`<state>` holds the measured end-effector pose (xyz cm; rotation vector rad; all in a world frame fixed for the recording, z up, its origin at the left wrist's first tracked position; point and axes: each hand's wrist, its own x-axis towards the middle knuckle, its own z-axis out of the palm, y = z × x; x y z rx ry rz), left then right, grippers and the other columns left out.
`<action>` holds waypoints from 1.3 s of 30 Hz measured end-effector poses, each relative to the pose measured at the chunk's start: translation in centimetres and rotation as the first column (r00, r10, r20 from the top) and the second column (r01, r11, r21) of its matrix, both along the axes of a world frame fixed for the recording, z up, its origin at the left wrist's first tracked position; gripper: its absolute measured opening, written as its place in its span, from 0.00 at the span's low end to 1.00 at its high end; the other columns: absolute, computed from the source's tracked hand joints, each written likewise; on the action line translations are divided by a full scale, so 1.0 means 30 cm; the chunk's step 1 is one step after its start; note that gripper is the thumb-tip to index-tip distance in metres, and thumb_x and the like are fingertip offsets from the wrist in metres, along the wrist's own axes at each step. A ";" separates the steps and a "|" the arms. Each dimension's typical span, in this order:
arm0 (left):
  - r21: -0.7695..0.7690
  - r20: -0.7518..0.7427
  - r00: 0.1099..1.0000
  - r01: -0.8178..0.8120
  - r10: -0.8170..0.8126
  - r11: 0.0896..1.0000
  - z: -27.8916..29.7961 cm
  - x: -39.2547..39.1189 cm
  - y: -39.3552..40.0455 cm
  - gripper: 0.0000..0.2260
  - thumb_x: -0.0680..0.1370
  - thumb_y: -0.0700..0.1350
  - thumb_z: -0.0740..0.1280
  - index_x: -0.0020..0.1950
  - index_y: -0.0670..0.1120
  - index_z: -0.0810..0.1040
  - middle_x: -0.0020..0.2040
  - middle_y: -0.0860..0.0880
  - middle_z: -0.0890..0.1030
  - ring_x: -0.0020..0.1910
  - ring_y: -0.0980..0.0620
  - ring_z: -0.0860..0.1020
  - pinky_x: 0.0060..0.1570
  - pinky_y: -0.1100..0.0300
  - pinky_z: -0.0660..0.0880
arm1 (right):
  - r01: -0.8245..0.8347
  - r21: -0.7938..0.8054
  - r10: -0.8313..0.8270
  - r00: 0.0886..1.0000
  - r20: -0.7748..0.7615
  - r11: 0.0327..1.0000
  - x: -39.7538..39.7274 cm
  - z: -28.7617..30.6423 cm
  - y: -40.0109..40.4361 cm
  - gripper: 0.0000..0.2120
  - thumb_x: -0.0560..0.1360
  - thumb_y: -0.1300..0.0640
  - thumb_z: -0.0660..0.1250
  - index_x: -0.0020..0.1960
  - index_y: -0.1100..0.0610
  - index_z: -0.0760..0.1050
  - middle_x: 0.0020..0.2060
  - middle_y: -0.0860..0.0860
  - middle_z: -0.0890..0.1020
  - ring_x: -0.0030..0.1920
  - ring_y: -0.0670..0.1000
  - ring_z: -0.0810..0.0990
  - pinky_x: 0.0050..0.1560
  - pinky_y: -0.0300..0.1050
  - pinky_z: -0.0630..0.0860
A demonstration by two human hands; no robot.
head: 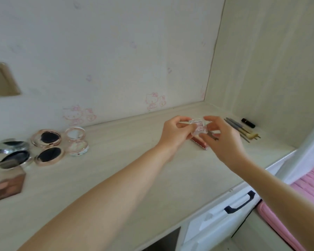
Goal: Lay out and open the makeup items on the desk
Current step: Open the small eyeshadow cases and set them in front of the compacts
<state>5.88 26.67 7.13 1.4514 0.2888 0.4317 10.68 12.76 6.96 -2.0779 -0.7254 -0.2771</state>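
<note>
Holding a small clear case [198,126] above the tabletop [116,178], left hand [174,134] pinching its left side with curled fingers, right hand [223,140] gripping its right side between thumb and fingers. Hovering just over a dark red tube [199,142] lying flat on the tabletop. Resting to the right, near the side wall: several thin brushes [241,129] side by side and a black lipstick [248,123]. Lying open at the far left: a pink compact [76,142], two rose-gold compacts [47,147], silver compacts [11,153], and a mirrored palette [5,183]. Showing below the tabletop edge: a white drawer with a dark handle [240,202].
</note>
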 end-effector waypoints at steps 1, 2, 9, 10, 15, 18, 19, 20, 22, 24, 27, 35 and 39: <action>-0.038 0.000 1.000 -0.003 0.003 0.999 0.005 -0.045 0.009 0.10 0.74 0.38 0.71 0.55 0.41 0.78 0.47 0.41 0.83 0.43 0.49 0.83 0.50 0.55 0.81 | -0.012 0.033 0.013 1.000 -0.014 0.999 -0.034 -0.002 0.012 0.21 0.71 0.54 0.73 0.63 0.50 0.73 0.44 0.45 0.79 0.46 0.42 0.78 0.43 0.29 0.70; -0.084 0.000 1.000 -0.004 0.004 0.996 0.009 -0.089 0.019 0.10 0.74 0.38 0.71 0.55 0.40 0.78 0.49 0.40 0.83 0.45 0.47 0.83 0.49 0.55 0.81 | -0.027 0.069 0.029 0.999 -0.026 0.997 -0.070 -0.003 0.025 0.21 0.71 0.54 0.74 0.62 0.51 0.73 0.43 0.44 0.79 0.45 0.40 0.78 0.44 0.29 0.72; -0.538 0.087 0.992 0.122 -0.089 0.834 0.040 -0.432 0.084 0.13 0.80 0.42 0.62 0.59 0.36 0.78 0.53 0.37 0.82 0.52 0.39 0.81 0.56 0.50 0.78 | -0.163 0.188 0.166 0.986 -0.001 0.969 -0.334 -0.006 0.132 0.19 0.69 0.49 0.75 0.56 0.44 0.71 0.47 0.42 0.78 0.49 0.43 0.77 0.48 0.39 0.75; -0.572 0.094 0.992 0.128 -0.090 0.810 0.039 -0.476 0.096 0.12 0.80 0.42 0.62 0.59 0.36 0.78 0.53 0.37 0.82 0.52 0.39 0.81 0.55 0.50 0.79 | -0.178 0.188 0.181 0.984 0.002 0.966 -0.370 -0.004 0.147 0.19 0.69 0.48 0.75 0.56 0.43 0.71 0.49 0.42 0.77 0.50 0.42 0.77 0.48 0.38 0.75; -0.666 0.072 0.996 0.092 -0.058 0.741 0.015 -0.688 0.167 0.12 0.80 0.44 0.62 0.58 0.37 0.78 0.54 0.37 0.82 0.53 0.41 0.82 0.55 0.52 0.79 | -0.283 0.144 0.284 0.959 0.009 0.948 -0.541 -0.005 0.222 0.19 0.69 0.48 0.74 0.58 0.45 0.73 0.52 0.39 0.75 0.53 0.36 0.74 0.51 0.30 0.73; -0.685 0.045 0.999 0.050 -0.027 0.727 -0.013 -0.800 0.216 0.14 0.80 0.45 0.62 0.61 0.37 0.77 0.57 0.36 0.81 0.54 0.41 0.81 0.54 0.53 0.79 | -0.346 0.091 0.347 0.938 0.000 0.934 -0.623 -0.030 0.273 0.20 0.70 0.47 0.73 0.60 0.48 0.75 0.53 0.39 0.75 0.55 0.36 0.74 0.53 0.30 0.72; -0.689 0.039 0.999 0.036 -0.013 0.724 -0.025 -0.836 0.232 0.15 0.80 0.45 0.62 0.61 0.37 0.77 0.57 0.36 0.81 0.54 0.41 0.81 0.53 0.53 0.79 | -0.366 0.080 0.368 0.930 -0.003 0.927 -0.648 -0.043 0.293 0.20 0.70 0.47 0.73 0.60 0.48 0.75 0.53 0.40 0.75 0.55 0.37 0.74 0.54 0.31 0.72; -0.696 0.033 0.999 0.022 0.002 0.718 -0.035 -0.869 0.250 0.15 0.79 0.45 0.63 0.60 0.37 0.77 0.57 0.36 0.80 0.54 0.40 0.81 0.53 0.53 0.80 | -0.387 0.066 0.388 0.922 0.003 0.920 -0.673 -0.054 0.315 0.20 0.70 0.47 0.73 0.61 0.49 0.75 0.53 0.40 0.75 0.56 0.38 0.74 0.55 0.32 0.72; -0.715 0.024 0.999 -0.006 0.034 0.699 -0.052 -0.929 0.284 0.14 0.77 0.44 0.64 0.57 0.37 0.79 0.57 0.35 0.80 0.54 0.39 0.81 0.52 0.52 0.80 | -0.417 0.009 0.416 0.908 0.053 0.909 -0.715 -0.074 0.357 0.21 0.71 0.47 0.72 0.61 0.49 0.75 0.54 0.40 0.74 0.57 0.40 0.72 0.56 0.33 0.70; -0.726 0.013 0.998 -0.035 0.065 0.687 -0.065 -0.981 0.316 0.14 0.75 0.44 0.65 0.56 0.37 0.80 0.57 0.35 0.80 0.53 0.39 0.82 0.51 0.51 0.80 | -0.440 -0.082 0.447 0.881 0.154 0.894 -0.750 -0.085 0.396 0.22 0.72 0.45 0.70 0.62 0.51 0.74 0.55 0.42 0.75 0.60 0.43 0.71 0.57 0.30 0.66; -0.721 -0.011 0.996 -0.070 0.089 0.690 -0.080 -1.046 0.363 0.13 0.74 0.43 0.65 0.52 0.36 0.83 0.56 0.36 0.81 0.52 0.39 0.82 0.48 0.52 0.81 | -0.502 -0.166 0.528 0.817 0.230 0.849 -0.796 -0.088 0.448 0.24 0.72 0.46 0.70 0.65 0.54 0.72 0.59 0.46 0.75 0.62 0.46 0.68 0.59 0.32 0.65; -0.713 0.003 0.985 -0.118 0.171 0.691 -0.120 -1.128 0.444 0.14 0.74 0.42 0.65 0.52 0.35 0.82 0.56 0.34 0.80 0.50 0.41 0.83 0.52 0.50 0.79 | -0.495 -0.313 0.586 0.687 0.431 0.810 -0.849 -0.104 0.562 0.20 0.70 0.50 0.70 0.60 0.56 0.77 0.54 0.48 0.79 0.57 0.52 0.75 0.53 0.49 0.77; -0.698 0.024 0.978 -0.132 0.208 0.704 -0.129 -1.130 0.458 0.13 0.74 0.42 0.64 0.51 0.36 0.82 0.53 0.36 0.82 0.47 0.44 0.83 0.49 0.52 0.81 | -0.493 -0.346 0.602 0.653 0.459 0.798 -0.842 -0.096 0.582 0.19 0.72 0.49 0.67 0.60 0.57 0.79 0.52 0.48 0.81 0.53 0.54 0.78 0.50 0.51 0.78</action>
